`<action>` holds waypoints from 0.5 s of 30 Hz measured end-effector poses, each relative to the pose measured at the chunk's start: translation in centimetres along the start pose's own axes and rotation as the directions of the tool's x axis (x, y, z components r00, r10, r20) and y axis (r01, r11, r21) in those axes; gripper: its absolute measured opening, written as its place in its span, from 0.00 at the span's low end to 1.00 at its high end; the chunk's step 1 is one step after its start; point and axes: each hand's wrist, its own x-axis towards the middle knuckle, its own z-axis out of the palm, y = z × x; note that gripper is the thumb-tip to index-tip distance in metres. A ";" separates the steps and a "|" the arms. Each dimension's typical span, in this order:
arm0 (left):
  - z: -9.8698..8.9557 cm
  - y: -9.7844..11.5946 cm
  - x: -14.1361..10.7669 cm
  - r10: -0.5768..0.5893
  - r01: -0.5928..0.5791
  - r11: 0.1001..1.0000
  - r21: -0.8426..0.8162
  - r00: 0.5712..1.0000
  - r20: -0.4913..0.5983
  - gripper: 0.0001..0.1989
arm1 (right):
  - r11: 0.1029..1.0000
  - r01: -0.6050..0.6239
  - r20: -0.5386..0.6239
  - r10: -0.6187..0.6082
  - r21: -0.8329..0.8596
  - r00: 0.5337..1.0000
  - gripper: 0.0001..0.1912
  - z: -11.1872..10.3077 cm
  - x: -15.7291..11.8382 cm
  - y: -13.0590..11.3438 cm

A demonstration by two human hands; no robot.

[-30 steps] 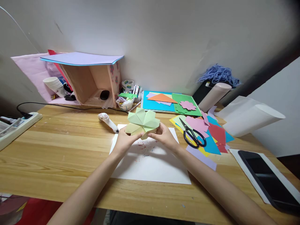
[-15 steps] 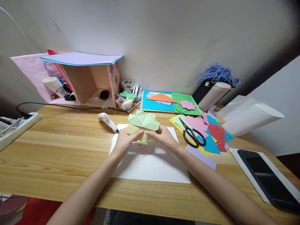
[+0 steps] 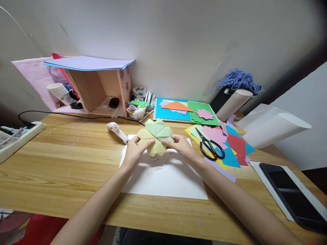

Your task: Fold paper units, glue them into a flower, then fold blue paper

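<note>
A flower-shaped piece of folded paper (image 3: 156, 135), pale green at the top and right and pale yellow at the left and bottom, is held above a white sheet (image 3: 166, 183). My left hand (image 3: 136, 147) grips its left side, thumb on the front face. At the right side, my right hand (image 3: 178, 144) pinches it with the thumb in front. The other fingers are mostly hidden behind the paper. Small reddish marks show on the white sheet under it.
Black-handled scissors (image 3: 211, 148) lie on coloured paper scraps (image 3: 236, 144) at right. A white glue gun (image 3: 117, 132) is left of the hands. A phone (image 3: 291, 194) rests at far right. An open box (image 3: 102, 85) stands behind.
The paper flower has been opened out flatter between my hands, so its petals face the camera more fully. My right thumb has moved slightly right, away from my left thumb.
</note>
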 end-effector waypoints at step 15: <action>0.1 -0.7 0.3 -0.053 0.063 0.989 -0.133 0.996 0.077 0.24 | 0.968 -0.125 0.091 0.107 0.218 0.990 0.14 -0.3 0.3 0.2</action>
